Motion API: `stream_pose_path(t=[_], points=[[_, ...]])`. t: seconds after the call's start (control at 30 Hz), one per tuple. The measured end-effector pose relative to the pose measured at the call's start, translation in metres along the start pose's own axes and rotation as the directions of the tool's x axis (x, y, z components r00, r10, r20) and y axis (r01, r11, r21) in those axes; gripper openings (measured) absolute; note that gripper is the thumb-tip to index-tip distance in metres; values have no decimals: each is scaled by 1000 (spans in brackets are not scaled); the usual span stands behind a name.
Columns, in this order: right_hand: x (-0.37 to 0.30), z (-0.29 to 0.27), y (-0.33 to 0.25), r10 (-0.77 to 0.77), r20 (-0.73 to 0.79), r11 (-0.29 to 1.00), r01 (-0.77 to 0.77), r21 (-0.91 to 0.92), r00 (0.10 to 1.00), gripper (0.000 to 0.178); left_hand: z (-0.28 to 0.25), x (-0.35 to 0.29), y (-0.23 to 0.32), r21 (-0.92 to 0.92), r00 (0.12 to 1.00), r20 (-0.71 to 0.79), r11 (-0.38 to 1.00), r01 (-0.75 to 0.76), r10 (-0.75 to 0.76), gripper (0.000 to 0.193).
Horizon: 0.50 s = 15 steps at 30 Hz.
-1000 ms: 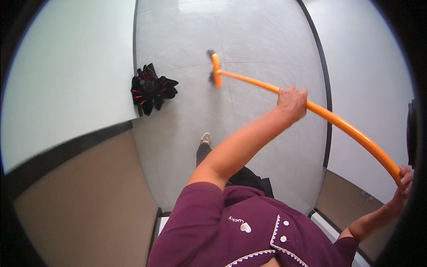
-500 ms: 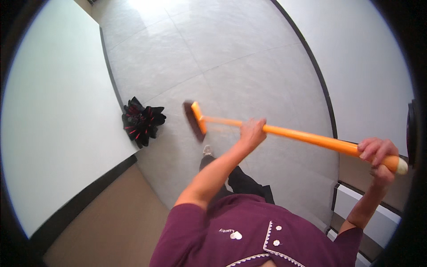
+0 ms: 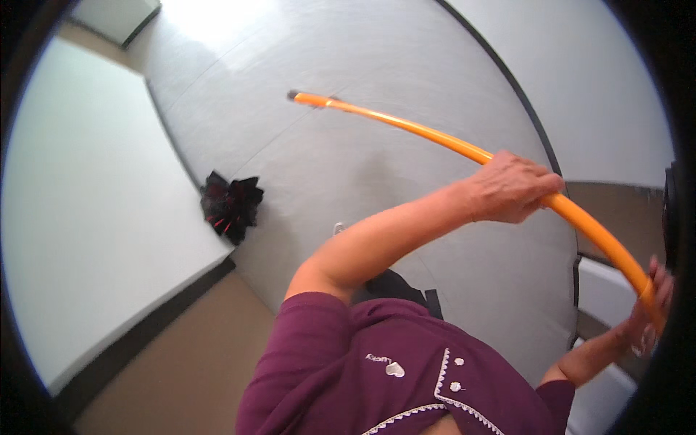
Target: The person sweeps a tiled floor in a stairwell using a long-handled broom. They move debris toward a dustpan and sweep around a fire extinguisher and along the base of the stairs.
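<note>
broom head point(image 3: 293, 95) tiny, right hand point(image 3: 656, 304) edge-cropped

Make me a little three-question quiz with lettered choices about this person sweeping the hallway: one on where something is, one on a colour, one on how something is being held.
1. Where does the black bundle lie?
A. On the floor against the wall at the person's left
B. On the broom head
C. In one of the hands

2. What colour is the broom handle?
A. Blue
B. Orange
C. Green

3. How is the handle held?
A. By one hand only
B. By both hands, one partway down and one at the upper end
C. By no hand; it lies on the floor

Answers:
1. A, it sits at the foot of the pale wall, apart from the broom.
2. B, the long pole is bright orange.
3. B, the left hand wraps the pole midway and the right hand grips near its top end.
</note>
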State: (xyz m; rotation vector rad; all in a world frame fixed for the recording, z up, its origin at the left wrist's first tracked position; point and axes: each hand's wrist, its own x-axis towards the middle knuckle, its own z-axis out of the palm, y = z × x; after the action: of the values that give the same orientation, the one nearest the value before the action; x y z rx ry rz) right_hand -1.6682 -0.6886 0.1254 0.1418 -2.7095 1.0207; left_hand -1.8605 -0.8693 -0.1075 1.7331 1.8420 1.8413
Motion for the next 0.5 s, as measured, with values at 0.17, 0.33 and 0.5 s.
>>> stream_pose_path(t=[0.17, 0.33, 0.5], points=[[-61, 94, 100, 479, 9, 507, -285, 814, 878, 58, 34, 38, 9, -156, 963, -241, 984, 85, -121, 26], [-117, 244, 161, 569, 547, -373, -400, 837, 613, 43, 28, 60, 7, -711, 861, -151, 659, 247, -486, 15], [-185, 337, 168, 516, 630, -739, -70, 670, 580, 62, 79, -35, 23, -668, 710, -81, 567, 482, -699, 28]])
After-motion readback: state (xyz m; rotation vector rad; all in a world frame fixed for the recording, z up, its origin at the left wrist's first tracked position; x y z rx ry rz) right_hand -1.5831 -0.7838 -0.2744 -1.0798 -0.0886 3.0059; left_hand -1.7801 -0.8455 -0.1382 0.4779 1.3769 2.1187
